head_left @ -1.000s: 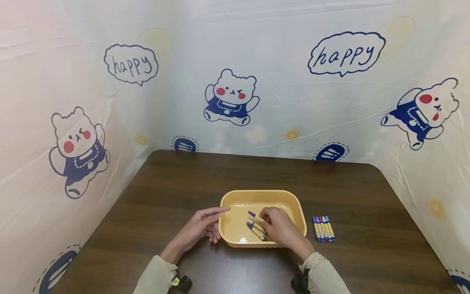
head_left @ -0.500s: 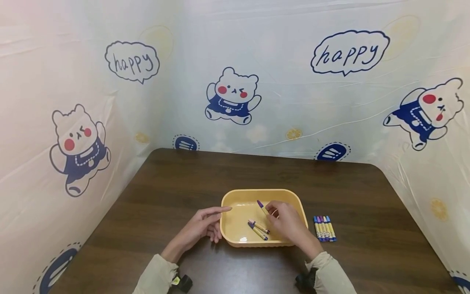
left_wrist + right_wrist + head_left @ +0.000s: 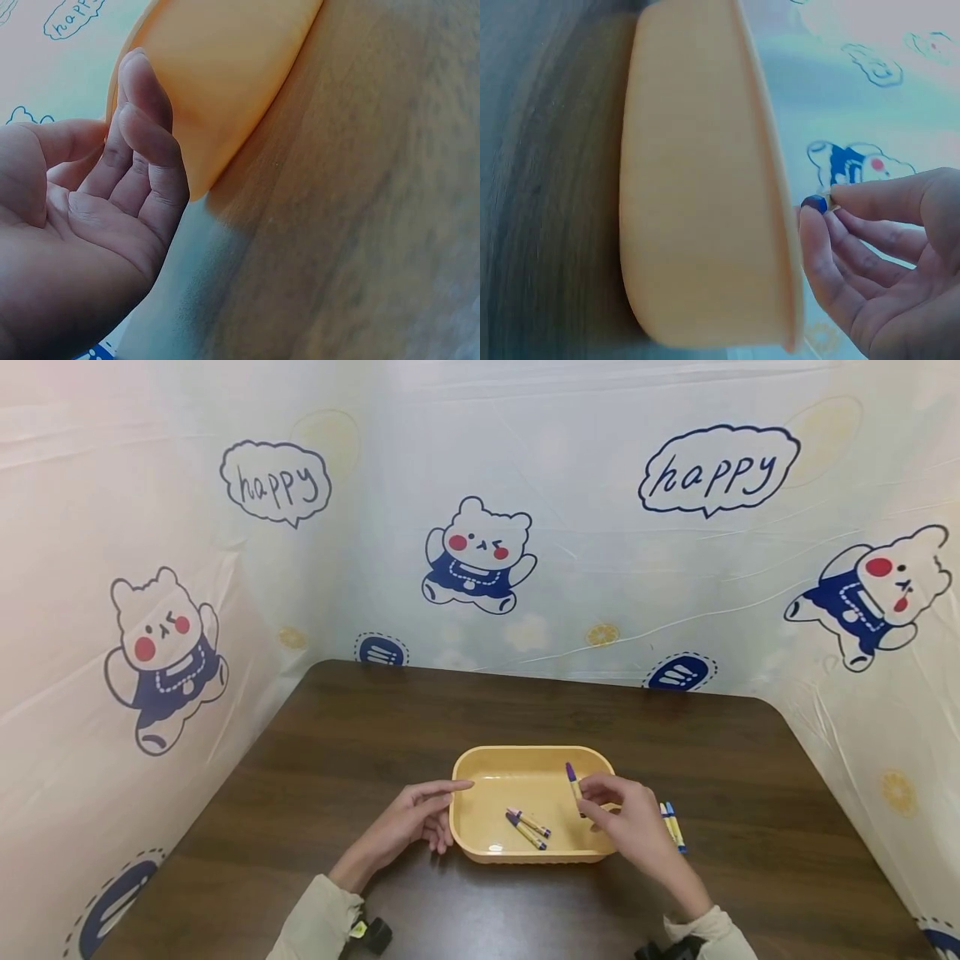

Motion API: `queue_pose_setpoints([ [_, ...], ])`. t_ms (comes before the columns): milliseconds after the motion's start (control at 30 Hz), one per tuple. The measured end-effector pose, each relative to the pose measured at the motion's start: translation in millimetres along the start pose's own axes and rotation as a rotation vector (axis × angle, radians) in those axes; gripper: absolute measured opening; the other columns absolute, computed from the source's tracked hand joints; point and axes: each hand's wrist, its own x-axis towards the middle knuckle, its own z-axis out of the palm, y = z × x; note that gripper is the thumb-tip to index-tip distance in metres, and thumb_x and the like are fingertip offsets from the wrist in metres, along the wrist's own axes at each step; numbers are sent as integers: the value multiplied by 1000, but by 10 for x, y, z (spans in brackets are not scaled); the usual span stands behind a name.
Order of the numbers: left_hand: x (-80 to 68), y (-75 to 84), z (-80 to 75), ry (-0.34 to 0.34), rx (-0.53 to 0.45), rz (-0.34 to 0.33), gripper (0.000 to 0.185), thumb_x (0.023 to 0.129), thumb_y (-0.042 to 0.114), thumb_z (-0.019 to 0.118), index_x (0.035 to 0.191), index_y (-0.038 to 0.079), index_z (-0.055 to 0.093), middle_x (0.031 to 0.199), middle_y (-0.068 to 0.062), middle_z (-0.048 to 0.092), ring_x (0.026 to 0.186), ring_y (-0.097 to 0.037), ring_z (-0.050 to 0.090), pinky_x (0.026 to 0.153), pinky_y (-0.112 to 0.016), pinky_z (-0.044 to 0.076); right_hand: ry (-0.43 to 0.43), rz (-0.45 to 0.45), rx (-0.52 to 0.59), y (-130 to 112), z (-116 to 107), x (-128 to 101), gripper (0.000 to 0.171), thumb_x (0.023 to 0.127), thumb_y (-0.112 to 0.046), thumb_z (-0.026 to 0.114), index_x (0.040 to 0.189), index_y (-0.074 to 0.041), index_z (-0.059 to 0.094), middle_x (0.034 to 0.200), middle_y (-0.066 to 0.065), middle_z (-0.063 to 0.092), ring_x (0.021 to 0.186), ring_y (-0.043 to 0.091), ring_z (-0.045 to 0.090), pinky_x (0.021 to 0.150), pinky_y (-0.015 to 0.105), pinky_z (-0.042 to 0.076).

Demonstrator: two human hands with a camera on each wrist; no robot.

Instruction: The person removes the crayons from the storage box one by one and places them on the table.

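Observation:
A yellow plastic tub (image 3: 480, 762) sits on the dark wooden table (image 3: 360, 727). Two crayons (image 3: 528, 828) lie on its floor. My right hand (image 3: 628, 817) pinches a purple-tipped crayon (image 3: 573, 784) above the tub's right end, tip up; the right wrist view shows its end (image 3: 815, 202) between the fingertips beside the tub (image 3: 705, 172). My left hand (image 3: 415, 814) rests on the table with straight fingers touching the tub's left wall (image 3: 217, 82). A row of crayons (image 3: 672, 825) lies on the table right of the tub, partly hidden by the right hand.
Plastic sheeting printed with bears (image 3: 478, 556) and "happy" bubbles walls in the table on the left, back and right. Bare tabletop stretches behind the tub and to the far right.
My right hand has lifted the purple-tipped crayon off the tub floor and carried it rightward toward the tub's right rim. The left hand has stayed where it was.

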Motion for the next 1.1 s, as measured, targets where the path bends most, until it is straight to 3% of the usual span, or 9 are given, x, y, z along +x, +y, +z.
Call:
queue_pose_setpoints([
  [200,-5,-2,-6,3,0,-10,46,107,21,46,146,-3,45,76,-11,66,61,-19,65,55,-28,54,47,-27,72,61,-322,-124,17,87,-2,75,103,1,70,89,14,69,72,20,69,58,38,59],
  [533,2,-6,-18,-6,-7,-8,49,107,23,47,146,-4,43,77,-11,66,62,-19,65,56,-28,54,138,77,-15,285,-814,-301,27,91,-12,73,111,4,67,96,18,70,74,18,70,63,36,60],
  [733,7,-5,-16,-3,-13,-14,49,107,24,48,146,-4,43,77,-11,66,61,-19,65,55,-28,55,156,154,-74,516,-932,-395,31,91,-14,74,114,5,67,97,18,70,74,15,71,63,35,60],
  [967,12,-1,-15,-5,-8,-4,48,107,23,48,146,-4,44,76,-12,66,61,-19,65,55,-28,55,185,156,-212,703,-1024,-416,25,88,-9,76,108,5,69,91,16,71,71,14,71,58,31,59],
  [1100,8,-7,-17,-10,-10,-1,48,107,23,48,146,-4,44,76,-12,66,61,-19,65,55,-28,55,148,186,-285,775,-1060,-389,22,88,-7,74,105,6,69,86,13,71,65,15,69,55,30,58],
])
